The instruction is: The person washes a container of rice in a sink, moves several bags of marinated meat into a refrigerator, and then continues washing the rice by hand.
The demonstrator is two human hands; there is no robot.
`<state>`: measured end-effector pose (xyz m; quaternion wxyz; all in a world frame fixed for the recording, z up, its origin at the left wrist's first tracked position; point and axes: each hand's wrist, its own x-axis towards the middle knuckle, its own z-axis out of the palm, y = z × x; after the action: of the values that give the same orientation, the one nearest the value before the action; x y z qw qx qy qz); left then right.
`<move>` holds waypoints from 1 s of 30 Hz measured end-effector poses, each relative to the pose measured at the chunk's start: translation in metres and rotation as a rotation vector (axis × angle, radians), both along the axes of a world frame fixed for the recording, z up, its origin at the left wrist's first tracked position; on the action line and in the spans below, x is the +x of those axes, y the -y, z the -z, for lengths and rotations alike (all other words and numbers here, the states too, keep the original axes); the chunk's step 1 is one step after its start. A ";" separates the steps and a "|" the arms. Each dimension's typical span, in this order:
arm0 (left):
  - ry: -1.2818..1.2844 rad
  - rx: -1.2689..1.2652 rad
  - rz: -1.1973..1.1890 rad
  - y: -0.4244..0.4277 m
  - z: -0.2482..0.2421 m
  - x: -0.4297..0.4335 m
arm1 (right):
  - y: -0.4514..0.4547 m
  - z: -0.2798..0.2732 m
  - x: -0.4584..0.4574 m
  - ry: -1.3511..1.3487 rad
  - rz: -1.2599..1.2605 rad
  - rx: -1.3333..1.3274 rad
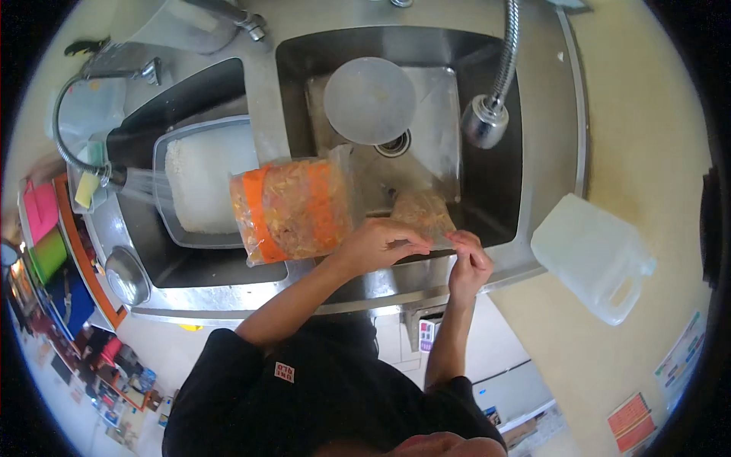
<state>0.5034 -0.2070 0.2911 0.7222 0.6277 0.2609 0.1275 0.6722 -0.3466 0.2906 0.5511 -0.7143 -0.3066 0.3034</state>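
My left hand (387,244) and my right hand (471,260) are close together over the front edge of the right sink basin. Between them hangs a small clear plastic bag (421,210) with brownish contents, its upper edge pinched in the fingertips of both hands. Left of it, a large clear plastic bag (291,208) with orange bands lies across the divider between the basins, packed with orange and yellowish pieces. My left wrist is beside this large bag's lower right corner. The fingers hide part of the small bag's edge.
In the left basin, a running spray tap (117,174) wets a grey tub (160,188) of white grains. A round translucent lid or bowl (370,100) lies near the drain (394,145). Another flexible tap (485,120) overhangs the right basin. A plastic jug (588,257) lies on the counter.
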 end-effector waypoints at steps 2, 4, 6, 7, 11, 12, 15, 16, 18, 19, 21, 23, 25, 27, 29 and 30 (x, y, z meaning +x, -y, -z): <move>-0.058 -0.025 0.030 0.002 -0.007 0.001 | 0.001 0.002 0.008 -0.006 -0.054 -0.103; -0.068 0.001 0.011 0.003 -0.011 0.003 | 0.001 0.005 0.011 -0.060 -0.123 -0.154; -0.195 0.140 0.174 -0.004 0.001 0.001 | -0.003 0.010 0.011 -0.031 -0.212 -0.239; -0.259 0.209 0.256 -0.004 0.008 0.000 | -0.005 0.013 0.012 -0.035 -0.248 -0.271; -0.318 0.195 0.149 0.014 0.026 -0.002 | -0.018 0.032 0.018 -0.076 -0.416 -0.363; -0.335 0.146 0.095 0.023 0.032 -0.002 | -0.022 0.039 0.023 -0.123 -0.476 -0.370; -0.335 0.048 0.027 0.038 0.046 -0.006 | -0.046 0.043 0.046 -0.316 -0.874 -0.387; -0.324 0.024 0.023 0.041 0.048 -0.007 | -0.058 0.045 0.054 -0.387 -1.039 -0.388; -0.299 -0.016 -0.006 0.044 0.049 -0.007 | -0.086 0.071 0.067 -0.513 -1.085 -0.374; -0.287 -0.035 -0.026 0.045 0.050 -0.007 | -0.101 0.087 0.072 -0.576 -1.111 -0.366; -0.305 -0.033 -0.019 0.045 0.052 -0.007 | -0.138 0.125 0.053 0.099 -1.277 -0.414; -0.305 -0.022 0.006 0.045 0.050 -0.007 | -0.152 0.196 0.028 0.436 -1.438 -0.344; -0.295 0.004 0.025 0.048 0.046 -0.005 | -0.151 0.257 -0.010 0.563 -1.349 -0.443; -0.325 -0.035 0.011 0.047 0.046 -0.006 | -0.178 0.263 -0.035 0.785 -1.417 -0.470; -0.326 0.020 -0.041 0.046 0.046 -0.010 | -0.198 0.229 -0.057 0.897 -1.465 -0.406; -0.332 -0.002 -0.058 0.047 0.047 -0.011 | -0.202 0.222 -0.067 0.843 -1.412 -0.358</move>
<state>0.4929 -0.2545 0.2438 0.6659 0.6318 0.3945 0.0426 0.6054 -0.1446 0.0689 -0.0505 -0.4848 -0.8090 0.3286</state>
